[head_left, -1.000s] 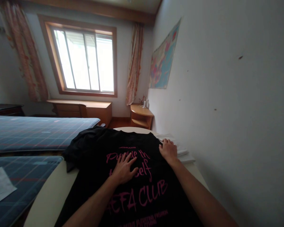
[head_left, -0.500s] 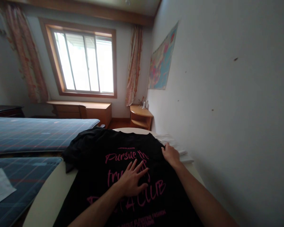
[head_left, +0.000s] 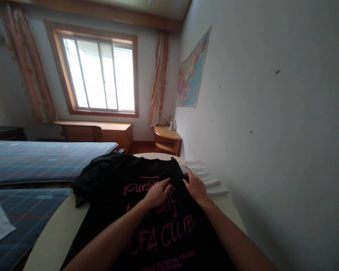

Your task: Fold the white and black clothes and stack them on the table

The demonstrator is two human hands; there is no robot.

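Observation:
A black T-shirt [head_left: 107, 222] with pink lettering lies spread over a pale round table [head_left: 52, 229], its neckline at the far side. My left hand [head_left: 156, 195] is over the upper lettering, fingers stretched toward the right edge of the shirt, thumb a little apart; it holds nothing that I can see. At the right shoulder edge, my right hand [head_left: 197, 187] pinches the black fabric between thumb and fingers. The right sleeve is not visible spread out on that side. Right behind this hand lies a stack of folded white cloth [head_left: 205, 174].
Two plaid mattresses [head_left: 51, 160] stand to the left, with a white sheet of paper [head_left: 0, 222] on the nearer one. A white wall [head_left: 271, 169] runs close along the right. A wooden desk [head_left: 113, 131] and a corner shelf [head_left: 168, 133] stand beyond.
My left hand has moved up the shirt and its spread fingers have drawn together. My right hand has shifted slightly left, bringing the shirt's right edge inward and uncovering more of the white cloth.

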